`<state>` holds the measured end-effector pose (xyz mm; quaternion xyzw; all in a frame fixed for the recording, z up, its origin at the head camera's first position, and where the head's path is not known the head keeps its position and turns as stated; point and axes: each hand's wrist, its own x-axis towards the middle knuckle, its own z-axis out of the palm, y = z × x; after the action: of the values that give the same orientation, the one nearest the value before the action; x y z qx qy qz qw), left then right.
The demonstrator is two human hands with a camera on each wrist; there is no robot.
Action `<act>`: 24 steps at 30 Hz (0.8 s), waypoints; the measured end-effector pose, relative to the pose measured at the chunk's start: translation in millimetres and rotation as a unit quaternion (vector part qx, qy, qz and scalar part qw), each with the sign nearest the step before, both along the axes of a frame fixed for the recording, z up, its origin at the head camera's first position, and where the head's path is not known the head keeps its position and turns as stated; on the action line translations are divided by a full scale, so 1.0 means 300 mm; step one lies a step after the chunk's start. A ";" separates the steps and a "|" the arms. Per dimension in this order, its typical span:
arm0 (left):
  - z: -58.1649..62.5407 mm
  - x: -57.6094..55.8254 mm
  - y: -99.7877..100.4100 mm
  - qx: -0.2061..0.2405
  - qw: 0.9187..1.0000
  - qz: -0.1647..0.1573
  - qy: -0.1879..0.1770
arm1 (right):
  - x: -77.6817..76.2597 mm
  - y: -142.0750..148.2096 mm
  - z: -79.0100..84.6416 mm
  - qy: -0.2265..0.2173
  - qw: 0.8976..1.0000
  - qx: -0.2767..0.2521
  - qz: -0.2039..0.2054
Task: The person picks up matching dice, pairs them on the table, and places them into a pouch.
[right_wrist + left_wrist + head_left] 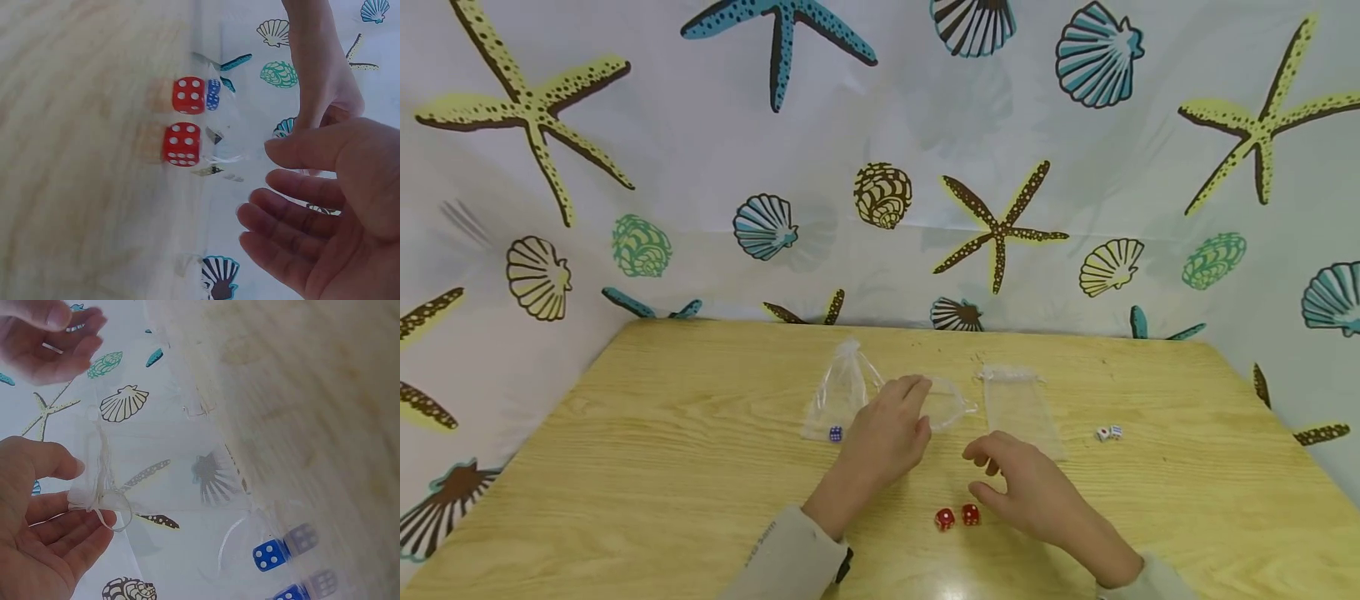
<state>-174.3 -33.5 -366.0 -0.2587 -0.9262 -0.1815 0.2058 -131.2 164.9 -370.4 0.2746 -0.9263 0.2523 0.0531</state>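
Your left hand (883, 429): thumb and fingers either side of the mouth of a sheer drawstring bag (165, 465); you show a gap between thumb tip and fingertips, and whether any finger pinches the fabric I cannot tell. Bag's long axis upright in the left wrist view, drawstring end up at your fingers, base toward the table (685, 483). Your right hand (1030, 483): fingers loosely bent, thumb apart, nothing in it.

Two red dice (971, 514) near your right thumb, on your side. Right-hand bag (1018, 408): flat, long axis running away from you, drawstring end far. Left-hand bag (838, 387): same direction, gathered end far; blue dice (270, 555) near its base. White dice (1116, 432) further right.

Dark lettering (760, 542) on your left sleeve (793, 554), too small to read surely. Behind: shell-and-starfish cloth (700, 150).
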 end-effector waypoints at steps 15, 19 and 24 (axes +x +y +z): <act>-0.010 0.000 0.002 -0.010 1.000 0.001 0.013 | 0.012 0.005 -0.047 -0.070 0.996 0.028 0.043; -0.010 0.000 0.001 -0.012 1.000 0.003 0.009 | 0.007 0.003 -0.065 -0.075 0.996 0.031 0.039; -0.008 0.000 0.000 -0.010 1.000 0.001 0.008 | 0.004 0.006 -0.075 -0.070 0.996 0.023 0.052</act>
<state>-174.2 -33.5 -368.5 -0.2611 -0.9265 -0.1695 0.2112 -129.9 166.8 -392.9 0.3055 -0.9177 0.2520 -0.0316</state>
